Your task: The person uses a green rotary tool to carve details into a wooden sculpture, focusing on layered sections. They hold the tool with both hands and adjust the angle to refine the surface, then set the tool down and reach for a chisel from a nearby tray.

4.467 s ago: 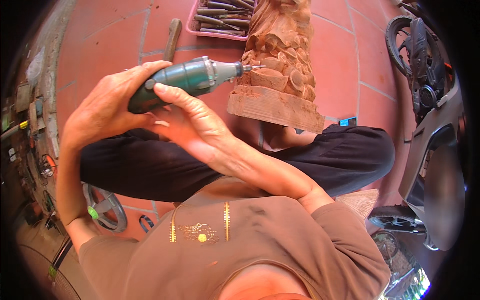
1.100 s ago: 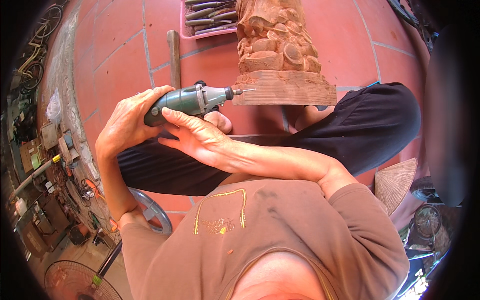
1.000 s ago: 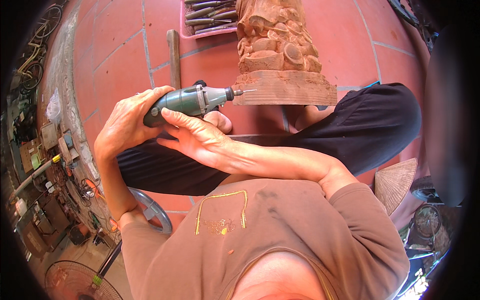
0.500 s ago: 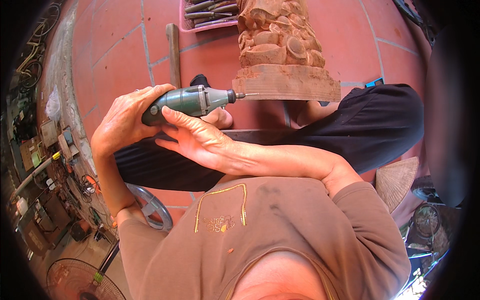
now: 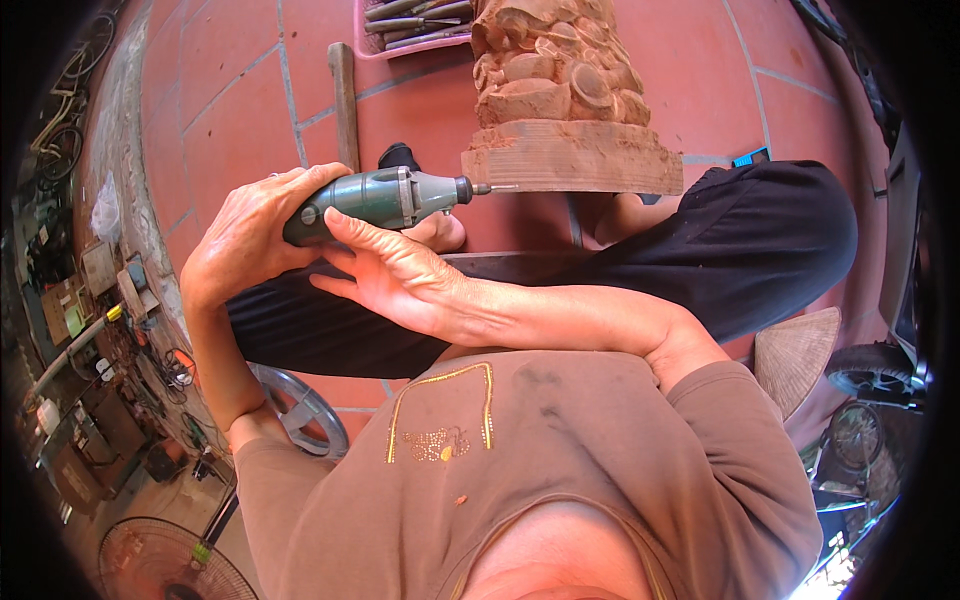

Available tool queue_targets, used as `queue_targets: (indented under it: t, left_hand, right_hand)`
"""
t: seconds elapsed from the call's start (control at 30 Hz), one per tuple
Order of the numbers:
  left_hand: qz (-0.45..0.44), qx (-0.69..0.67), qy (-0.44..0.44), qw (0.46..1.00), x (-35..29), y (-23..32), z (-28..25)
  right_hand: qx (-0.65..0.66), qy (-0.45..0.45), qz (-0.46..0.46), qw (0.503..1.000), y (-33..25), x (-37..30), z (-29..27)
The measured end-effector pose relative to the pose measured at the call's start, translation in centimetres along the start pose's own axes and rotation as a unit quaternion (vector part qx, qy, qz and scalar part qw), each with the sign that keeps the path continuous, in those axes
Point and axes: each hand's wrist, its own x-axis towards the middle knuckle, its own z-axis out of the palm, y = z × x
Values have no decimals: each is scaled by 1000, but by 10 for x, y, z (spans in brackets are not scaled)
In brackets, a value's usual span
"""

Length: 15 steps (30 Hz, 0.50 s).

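My left hand (image 5: 245, 232) wraps round the rear of a dark green rotary tool (image 5: 375, 198), held level with its tip to the right. On the tool's near side, my right hand (image 5: 405, 285) lays its thumb against the body; its other fingers stretch out below, partly hidden. A thin metal bit (image 5: 495, 188) sticks out of the grey nose. Just beyond the bit stands a reddish-brown wood carving (image 5: 570, 90) with a flat block base (image 5: 575, 160). Whether the bit touches the base, I cannot tell.
A wooden mallet or handle (image 5: 343, 105) lies on the red tiles (image 5: 230, 110). Several carving tools fill a pink basket (image 5: 415, 48). My crossed legs (image 5: 700, 245) lie beneath my arms. A fan (image 5: 175, 560), a conical hat (image 5: 797, 360) and a wheel (image 5: 870, 370) are around me.
My hands keep the same hold on the rotary tool. The view has shifted slightly. A dark blurred shape at the right edge has gone, and a wheel shows there.
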Motion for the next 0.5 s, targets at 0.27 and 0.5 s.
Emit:
queue_targets:
  t: [0.27,0.5]
  left_hand:
    - [2,3,2,1000,2,1,1]
    - [1,1,-1,1000,3,1,1]
  right_hand:
    - [6,-1,-5,1000,2,1,-5]
    - [8,0,-5,1000,1,2,-5]
